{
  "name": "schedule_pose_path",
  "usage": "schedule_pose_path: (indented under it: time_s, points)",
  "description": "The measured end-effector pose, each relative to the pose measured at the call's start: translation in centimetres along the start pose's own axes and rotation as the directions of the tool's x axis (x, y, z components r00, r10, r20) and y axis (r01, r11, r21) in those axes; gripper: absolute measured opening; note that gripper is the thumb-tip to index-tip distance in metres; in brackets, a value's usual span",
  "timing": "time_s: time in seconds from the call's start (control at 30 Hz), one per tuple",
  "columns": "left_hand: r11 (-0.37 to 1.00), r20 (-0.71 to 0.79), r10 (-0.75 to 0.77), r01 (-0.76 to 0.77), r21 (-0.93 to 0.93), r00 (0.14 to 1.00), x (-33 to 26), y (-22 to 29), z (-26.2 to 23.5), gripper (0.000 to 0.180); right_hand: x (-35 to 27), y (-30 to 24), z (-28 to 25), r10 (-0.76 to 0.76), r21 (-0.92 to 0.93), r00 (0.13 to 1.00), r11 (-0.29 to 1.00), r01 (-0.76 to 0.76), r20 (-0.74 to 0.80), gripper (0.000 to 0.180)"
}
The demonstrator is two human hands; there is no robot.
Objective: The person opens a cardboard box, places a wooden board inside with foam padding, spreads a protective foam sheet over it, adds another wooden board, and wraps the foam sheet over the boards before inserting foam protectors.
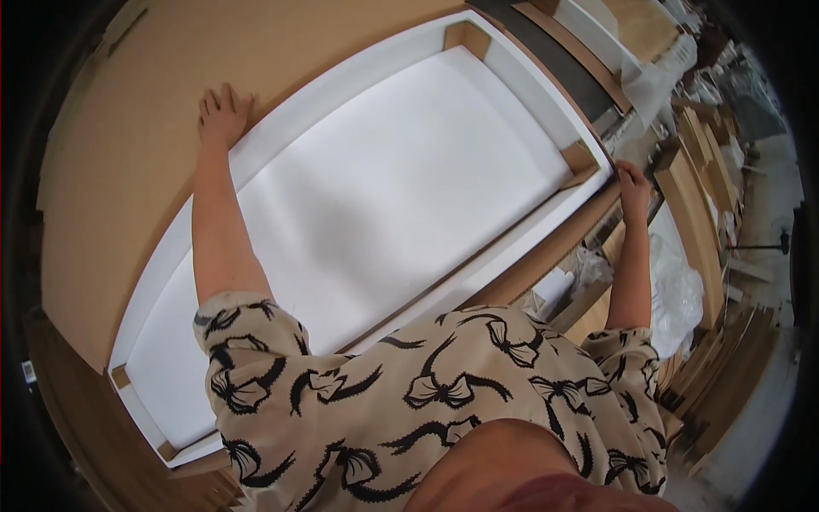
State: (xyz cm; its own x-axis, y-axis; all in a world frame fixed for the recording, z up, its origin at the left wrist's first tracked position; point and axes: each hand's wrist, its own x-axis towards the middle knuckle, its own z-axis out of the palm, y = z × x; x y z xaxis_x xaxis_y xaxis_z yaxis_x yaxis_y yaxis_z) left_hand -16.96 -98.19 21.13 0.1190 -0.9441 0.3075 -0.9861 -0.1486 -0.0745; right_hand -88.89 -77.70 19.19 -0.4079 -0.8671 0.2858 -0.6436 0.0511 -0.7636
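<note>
1. A large white panel (384,188) lies flat on a brown cardboard sheet (119,171) and fills most of the head view.
2. A raised white rim runs around the panel, with brown cardboard corner pieces (465,36) tucked into its corners; one sits at the far corner, another (580,160) at the corner to the right, and two smaller ones show at the near left end.
3. The left hand (223,115) rests flat and released, fingers spread, on the far long edge of the panel where the rim meets the cardboard sheet.
4. The right hand (633,183) is curled over the panel's right edge, just beside the right-hand corner piece, gripping that edge.
5. Both bare forearms stretch across the panel from sleeves with a black bow print (444,392).
6. Right of the panel, past the right hand, stand stacked wooden boards (695,230) and crumpled clear plastic wrap (678,294), lower than the panel.
</note>
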Motion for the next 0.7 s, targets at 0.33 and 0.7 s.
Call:
schedule_pose_path:
  time_s: [0.33, 0.7]
  points:
    - [0.773, 0.141, 0.558, -0.450, -0.447, 0.818, -23.4, 10.0, -4.3, 0.045, 0.1, 1.5, 0.4, -0.069, 0.016, 0.988, 0.997, 0.072, -0.136, 0.022]
    - [0.646, 0.338, 0.700, -0.355, -0.676, 0.629, -39.0, 21.5, -16.7, 0.087, -2.3, -0.3, 3.1, 0.257, 0.179, 0.964, 0.954, -0.242, -0.068, 0.058]
